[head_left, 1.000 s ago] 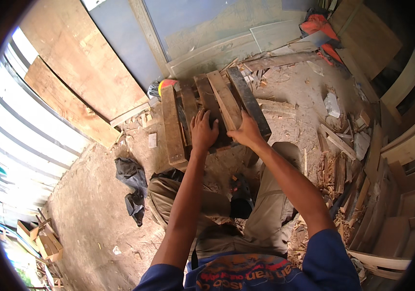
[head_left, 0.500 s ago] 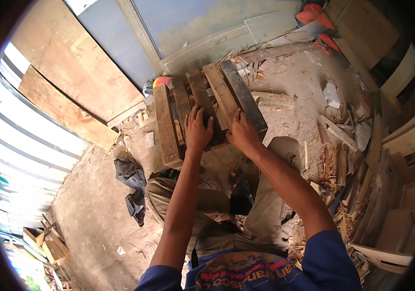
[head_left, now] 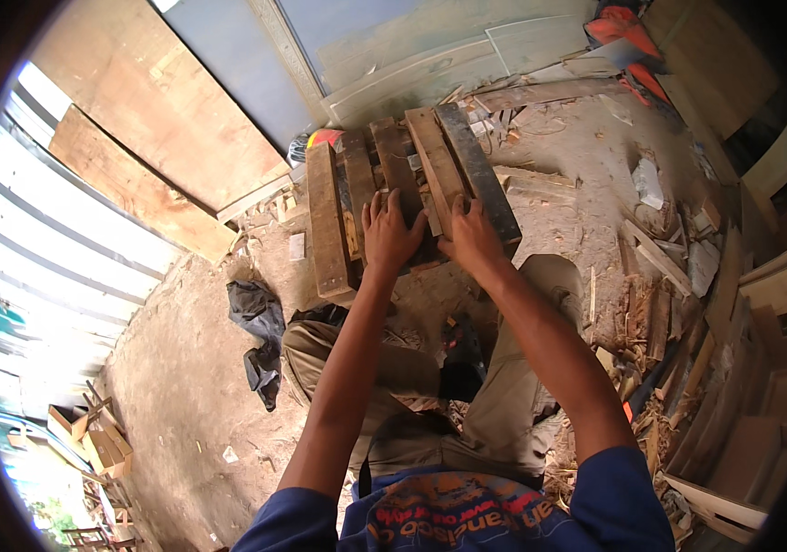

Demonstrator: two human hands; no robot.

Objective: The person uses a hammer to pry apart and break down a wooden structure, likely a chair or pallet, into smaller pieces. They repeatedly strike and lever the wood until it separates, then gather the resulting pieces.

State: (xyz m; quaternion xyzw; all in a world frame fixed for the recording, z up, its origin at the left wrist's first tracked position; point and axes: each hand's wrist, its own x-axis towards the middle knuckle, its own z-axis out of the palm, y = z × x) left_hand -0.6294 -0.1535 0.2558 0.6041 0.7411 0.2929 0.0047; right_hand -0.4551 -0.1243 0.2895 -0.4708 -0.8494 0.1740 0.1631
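A low stand of dark, worn wooden slats [head_left: 396,166] rests on the ground in front of my knees, with gaps between its several parallel boards. My left hand [head_left: 393,232] lies on a middle slat, its fingers spread and the thumb pointing inward. Beside it, my right hand [head_left: 474,235] rests on the near end of a lighter brown slat [head_left: 430,152], next to the darkest board at the right side. The fingers of that hand are apart and slightly bent. Neither hand is wrapped round a board. What lies underneath the slats is mostly hidden.
A black cloth or bag [head_left: 257,322] lies on the dirt floor at left. Wood scraps [head_left: 656,262] and shavings pile up at right. Plywood sheets [head_left: 173,83] lean at the back left. A red and yellow object [head_left: 324,137] sits behind the stand.
The whole scene has shifted slightly rightward in view. My right hand's fingers are more spread on the slat than before. Both hands stay on the stand.
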